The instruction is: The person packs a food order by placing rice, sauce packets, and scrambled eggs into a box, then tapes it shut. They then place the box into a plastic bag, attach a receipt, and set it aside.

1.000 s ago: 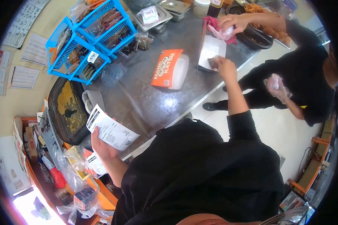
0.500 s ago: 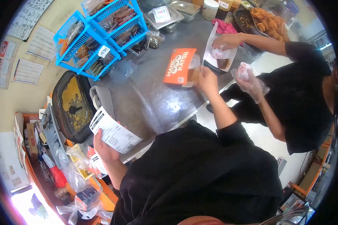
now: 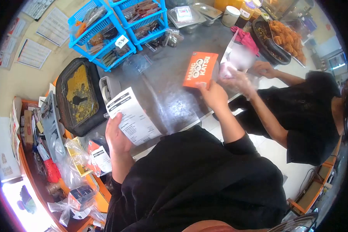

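Both hands are full: your left hand [image 3: 118, 137] tilts a receipt [image 3: 133, 116] up for reading, left of the orange box [image 3: 200, 69] your right hand [image 3: 213, 94] seemingly grips.

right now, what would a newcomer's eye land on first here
The orange Mang Katsu box stands out most, mid steel counter, with the right hand gripping its near edge. Next comes the long printed receipt, held up in the left hand nearer the camera. Behind, a blue basket rack of packets sits far left, and fried chicken far right.
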Tool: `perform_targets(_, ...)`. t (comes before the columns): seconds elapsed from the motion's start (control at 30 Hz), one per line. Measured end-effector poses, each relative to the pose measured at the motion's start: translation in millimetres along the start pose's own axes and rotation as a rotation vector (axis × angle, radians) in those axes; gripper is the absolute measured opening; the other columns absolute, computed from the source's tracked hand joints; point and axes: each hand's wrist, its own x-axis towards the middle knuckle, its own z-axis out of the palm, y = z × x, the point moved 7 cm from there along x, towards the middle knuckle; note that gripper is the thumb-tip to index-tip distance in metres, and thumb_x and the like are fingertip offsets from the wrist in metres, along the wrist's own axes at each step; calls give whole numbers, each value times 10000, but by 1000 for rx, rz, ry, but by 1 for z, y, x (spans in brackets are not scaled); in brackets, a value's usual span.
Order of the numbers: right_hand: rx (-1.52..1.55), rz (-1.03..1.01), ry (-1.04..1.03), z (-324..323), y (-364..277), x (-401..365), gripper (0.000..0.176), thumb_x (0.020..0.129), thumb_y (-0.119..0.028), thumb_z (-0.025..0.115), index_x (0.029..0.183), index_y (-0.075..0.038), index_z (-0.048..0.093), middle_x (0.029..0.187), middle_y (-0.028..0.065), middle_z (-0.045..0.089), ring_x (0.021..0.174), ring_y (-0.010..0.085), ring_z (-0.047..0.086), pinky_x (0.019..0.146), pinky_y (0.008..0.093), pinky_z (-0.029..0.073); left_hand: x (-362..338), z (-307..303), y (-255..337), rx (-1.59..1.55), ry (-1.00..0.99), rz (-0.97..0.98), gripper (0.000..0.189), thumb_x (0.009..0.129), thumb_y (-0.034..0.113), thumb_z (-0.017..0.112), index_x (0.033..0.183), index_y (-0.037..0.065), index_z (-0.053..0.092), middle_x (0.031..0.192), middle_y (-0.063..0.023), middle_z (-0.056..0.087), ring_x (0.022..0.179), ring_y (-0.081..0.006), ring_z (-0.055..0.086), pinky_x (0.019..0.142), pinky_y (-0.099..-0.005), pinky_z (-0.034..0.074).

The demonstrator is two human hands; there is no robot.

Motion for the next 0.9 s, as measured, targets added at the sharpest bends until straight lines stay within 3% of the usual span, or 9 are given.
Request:
perform_targets(0.17,121,-51,77,12,-21,7,273,804,-305,598,783,-33,595,775,190,634,767,382,618,679,460,477,-6,7,0,0,-49,0,465,898,240,443,1270,-38,433,1175,-202,569,1015,-357,600,857,-519,496)
perform_targets(0.47,-57,-147,62,16,-36,2,190,795,-250,597,783,-60,596,790,153,638,734,366,620,665,473,481,-11,14,-3,-24,-10,1,450,912,224,433,1264,-57,430,1160,-228,570,1012,-377,598,857,-514,496)
perform_targets(0.53,-68,-262,50,20,-43,-2,136,790,-201,591,845,-79,611,854,140,631,780,348,618,684,455,484,-8,20,-5,2,1,23,436,917,208,422,1263,-57,429,1152,-230,573,1004,-386,598,854,-504,499)
perform_targets(0.57,-77,-316,47,19,-44,-3,129,787,-177,588,876,-89,618,885,133,627,802,340,617,694,446,486,-6,17,-10,-2,79,14,381,931,169,426,1243,-49,456,1131,-201,586,991,-320,610,864,-432,495)
perform_targets(0.67,67,-533,-98,20,-51,-7,262,768,-98,564,1024,-106,616,1041,115,595,946,327,578,819,414,456,13,19,-30,682,65,-21,338,942,144,443,1229,-30,483,1123,-158,593,961,-225,610,874,-351,474)
perform_targets(0.7,116,-608,-151,21,-54,-9,320,761,-72,556,1073,-112,616,1092,108,584,994,322,564,861,403,446,28,20,-52,829,-73,-62,323,948,129,459,1233,-15,504,1146,-119,585,982,-165,583,895,-303,442)
perform_targets(0.8,193,-860,-196,18,-58,-1,387,759,-8,512,1117,-112,613,1131,113,598,1048,307,559,928,391,416,53,71,-100,1218,-327,391,362,929,132,483,1269,7,500,1384,-174,403,1237,-228,427,1031,-344,325)
perform_targets(0.83,274,-784,-392,23,-54,7,426,749,33,497,1136,-101,616,1102,138,626,1031,307,579,919,369,429,65,73,-116,1304,-333,458,360,929,147,487,1259,4,506,1396,-182,393,1247,-238,422,1035,-345,321)
perform_targets(0.9,348,-733,-474,25,-42,24,394,746,38,510,1105,-79,624,1033,156,643,979,325,595,881,375,449,87,79,-139,1413,-315,546,356,931,177,492,1237,-4,522,1389,-196,408,1248,-258,433,1032,-345,323)
